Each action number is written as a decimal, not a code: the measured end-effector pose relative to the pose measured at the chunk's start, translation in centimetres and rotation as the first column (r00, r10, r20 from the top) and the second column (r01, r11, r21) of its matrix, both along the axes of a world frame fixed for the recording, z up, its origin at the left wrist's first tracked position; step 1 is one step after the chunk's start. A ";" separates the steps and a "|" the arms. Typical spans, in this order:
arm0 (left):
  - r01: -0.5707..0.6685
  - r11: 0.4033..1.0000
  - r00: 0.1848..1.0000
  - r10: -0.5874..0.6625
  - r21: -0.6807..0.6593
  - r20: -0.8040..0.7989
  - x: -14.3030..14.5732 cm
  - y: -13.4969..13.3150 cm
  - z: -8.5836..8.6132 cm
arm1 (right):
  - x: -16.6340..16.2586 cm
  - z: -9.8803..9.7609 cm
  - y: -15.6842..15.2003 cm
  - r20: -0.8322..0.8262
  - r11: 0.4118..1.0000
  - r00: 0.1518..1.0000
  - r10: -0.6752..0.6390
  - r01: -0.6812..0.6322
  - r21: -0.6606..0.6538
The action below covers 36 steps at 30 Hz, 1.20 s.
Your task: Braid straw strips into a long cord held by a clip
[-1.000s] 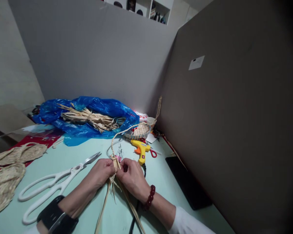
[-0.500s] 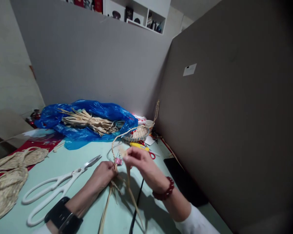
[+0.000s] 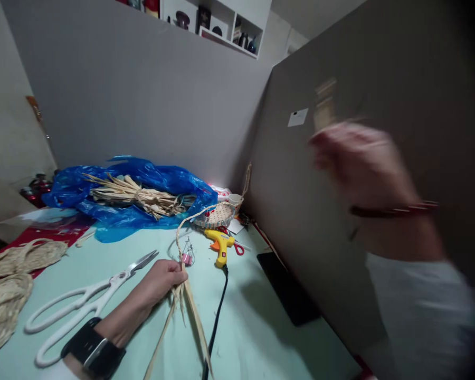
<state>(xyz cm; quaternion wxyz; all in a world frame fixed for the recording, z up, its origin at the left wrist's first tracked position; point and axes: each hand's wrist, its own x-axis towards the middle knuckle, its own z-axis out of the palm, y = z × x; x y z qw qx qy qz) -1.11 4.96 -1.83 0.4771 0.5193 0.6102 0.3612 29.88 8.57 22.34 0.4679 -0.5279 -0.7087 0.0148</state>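
Observation:
My left hand point(image 3: 167, 278) pinches the working end of a straw braid point(image 3: 178, 240), low over the table. Loose straw strands point(image 3: 196, 311) fan out below those fingers toward me. A small pink binder clip point(image 3: 187, 259) sits at the braid just beyond the fingertips. High at the right, in front of the dark partition, my right hand point(image 3: 360, 158) is smeared by motion. Its fingers are closed around a pale, blurred strip of straw point(image 3: 324, 108) that sticks up above them.
White scissors point(image 3: 103, 295) lie left of my left arm. A yellow glue gun point(image 3: 221, 247) with a black cord stands ahead. Behind are a blue plastic bag point(image 3: 122, 219) with a straw bundle point(image 3: 142, 196) and a woven basket point(image 3: 217, 216). Woven soles point(image 3: 8, 306) lie left, a black pad point(image 3: 287, 290) right.
My right hand has swung up and right, away from the braid, carrying a straw strip. My left hand keeps its pinch. The glue gun now shows fully.

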 end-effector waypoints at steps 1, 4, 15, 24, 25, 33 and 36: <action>0.003 1.000 1.000 -0.003 -0.013 0.013 0.0 -0.1 0.2 | -1.0 -1.2 2.0 0.057 0.998 0.997 -0.046 0.049 -0.050; 0.018 0.999 0.999 -0.016 -0.045 0.042 -0.1 -0.2 0.7 | -3.2 -6.0 6.5 0.221 0.967 0.965 -0.138 0.179 -0.180; 0.042 0.997 0.993 -0.035 -0.061 0.112 0.5 -0.6 2.1 | -16.5 -19.6 -2.3 0.171 0.852 0.904 0.393 -0.288 -0.437; 0.059 0.995 0.988 -0.048 -0.074 0.143 0.3 -0.4 1.7 | -16.7 -21.5 -2.4 -0.157 0.807 0.910 0.384 -0.413 -0.422; 0.059 0.995 0.988 -0.046 -0.081 0.148 0.2 -0.4 1.7 | -16.4 -21.6 -2.1 -0.192 0.802 0.909 0.371 -0.418 -0.427; 0.052 0.989 0.983 -0.026 -0.138 0.182 -0.2 -0.6 1.7 | -13.6 -21.1 -1.2 -0.229 0.780 0.906 0.356 -0.423 -0.461; 0.057 0.987 0.975 -0.023 -0.149 0.220 -0.3 -0.7 1.7 | -13.7 -21.3 -2.1 -0.189 0.767 0.894 0.407 -0.447 -0.461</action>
